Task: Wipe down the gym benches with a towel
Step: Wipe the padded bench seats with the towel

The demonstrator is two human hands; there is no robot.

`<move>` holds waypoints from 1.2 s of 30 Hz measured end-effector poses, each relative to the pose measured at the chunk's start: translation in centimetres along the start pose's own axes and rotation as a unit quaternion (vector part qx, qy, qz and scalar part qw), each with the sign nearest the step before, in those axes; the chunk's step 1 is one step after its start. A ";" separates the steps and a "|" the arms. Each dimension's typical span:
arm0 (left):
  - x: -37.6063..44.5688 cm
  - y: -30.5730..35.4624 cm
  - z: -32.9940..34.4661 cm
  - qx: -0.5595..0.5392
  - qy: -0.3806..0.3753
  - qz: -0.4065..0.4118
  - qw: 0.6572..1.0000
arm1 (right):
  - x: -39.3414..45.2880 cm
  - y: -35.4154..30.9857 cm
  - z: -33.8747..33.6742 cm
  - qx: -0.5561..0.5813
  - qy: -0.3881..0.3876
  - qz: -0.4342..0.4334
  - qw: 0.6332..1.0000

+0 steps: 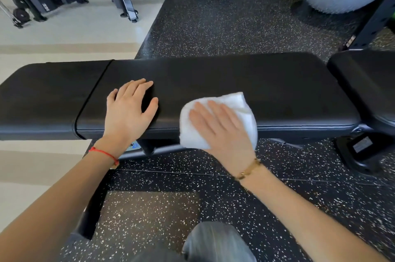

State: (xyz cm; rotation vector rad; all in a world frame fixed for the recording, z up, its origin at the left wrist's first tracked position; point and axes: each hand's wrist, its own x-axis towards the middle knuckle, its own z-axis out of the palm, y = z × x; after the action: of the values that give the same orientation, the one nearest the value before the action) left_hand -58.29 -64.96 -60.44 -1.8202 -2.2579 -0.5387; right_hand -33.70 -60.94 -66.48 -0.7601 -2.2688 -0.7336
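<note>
My right hand (222, 127) lies flat, fingers straight, pressing the towel (215, 120) onto the near edge of the table (213, 82). My left hand (128, 110) rests palm down beside it, fingers spread and relaxed, holding nothing. Both arms reach forward.

Very little can be read. A blue-and-white sticker (134, 145) on the frame under the near edge of the bench shows what looks like an "N", the rest being hidden by the left wrist. Labels on the neighbouring bench's foot (361, 144) and on the rack upright (350, 41) are too blurred to read.
</note>
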 end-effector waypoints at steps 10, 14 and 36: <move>0.1 2.7 -0.1 -0.053 -0.024 0.025 0.998 | -8.0 11.8 -5.1 -0.033 -0.093 0.109 0.989; 0.8 9.7 1.0 -0.054 -0.041 0.105 0.992 | -6.4 10.2 -5.1 -0.014 -0.131 0.101 0.986; 1.4 22.6 3.1 -0.085 -0.100 0.088 0.987 | -9.2 17.5 -7.2 0.051 -0.176 0.038 0.982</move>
State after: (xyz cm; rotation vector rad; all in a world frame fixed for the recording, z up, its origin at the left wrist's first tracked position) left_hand -36.46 -58.37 -59.17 -2.2234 -2.1999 -0.5542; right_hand -13.37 -56.83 -63.07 -0.9851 -2.5520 -0.4695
